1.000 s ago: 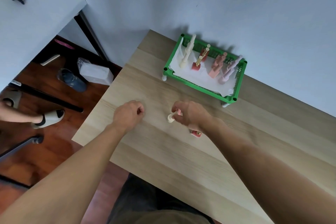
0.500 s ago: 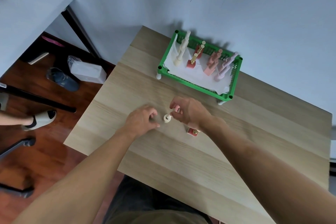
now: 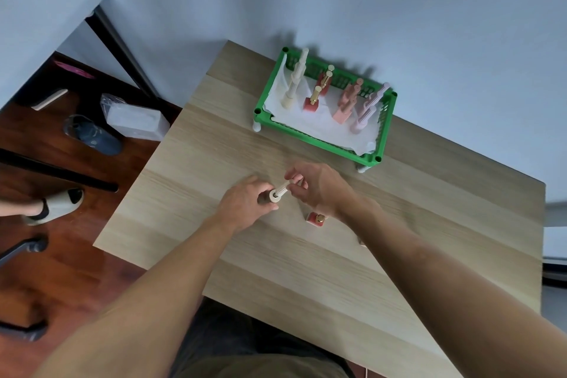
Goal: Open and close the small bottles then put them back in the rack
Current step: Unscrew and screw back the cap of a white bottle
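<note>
A small cream bottle [image 3: 275, 196] sits between my hands over the middle of the wooden table [image 3: 306, 279]. My left hand [image 3: 245, 204] grips its body. My right hand [image 3: 319, 186] pinches the long cream cap [image 3: 283, 186], lifted slightly off the neck. A small red bottle with a gold cap [image 3: 316, 219] stands on the table under my right wrist. At the far edge, the green rack [image 3: 310, 135] lined with white paper holds cream, red, salmon and pale pink bottles.
The rack stands against the blue wall. The table's left edge drops to a wooden floor with a slipper [image 3: 92, 135], a wrapped white box [image 3: 135, 120] and another person's foot [image 3: 46, 207]. A white desk [image 3: 36, 27] stands at the far left.
My left hand moved right from the table and took hold of the cream bottle's body. The right hand kept the cap and now holds it slightly off the bottle.
</note>
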Tool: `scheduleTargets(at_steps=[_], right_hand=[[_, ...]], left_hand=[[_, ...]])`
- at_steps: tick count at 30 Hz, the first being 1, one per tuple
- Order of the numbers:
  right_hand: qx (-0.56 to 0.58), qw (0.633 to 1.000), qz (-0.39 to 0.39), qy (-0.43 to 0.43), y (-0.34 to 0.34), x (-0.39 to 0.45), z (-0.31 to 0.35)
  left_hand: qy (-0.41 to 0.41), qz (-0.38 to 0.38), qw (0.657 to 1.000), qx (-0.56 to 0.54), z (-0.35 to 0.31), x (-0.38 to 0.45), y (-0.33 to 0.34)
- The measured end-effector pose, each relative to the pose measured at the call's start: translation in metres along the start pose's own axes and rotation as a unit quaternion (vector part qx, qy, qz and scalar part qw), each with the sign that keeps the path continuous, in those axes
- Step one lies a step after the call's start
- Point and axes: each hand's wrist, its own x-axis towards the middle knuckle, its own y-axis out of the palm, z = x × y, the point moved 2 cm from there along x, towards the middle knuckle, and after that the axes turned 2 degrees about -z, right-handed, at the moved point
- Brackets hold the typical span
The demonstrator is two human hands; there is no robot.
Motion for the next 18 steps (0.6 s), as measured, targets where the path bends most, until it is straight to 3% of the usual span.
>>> scheduleTargets(at_steps=[18], right_hand=[[-0.024,0.996,-0.035,-0.074,-0.022,-0.016,0.000]], left_hand=[[0.019,-0.023,0.999,-0.020,-0.009,-0.011,-0.022]])
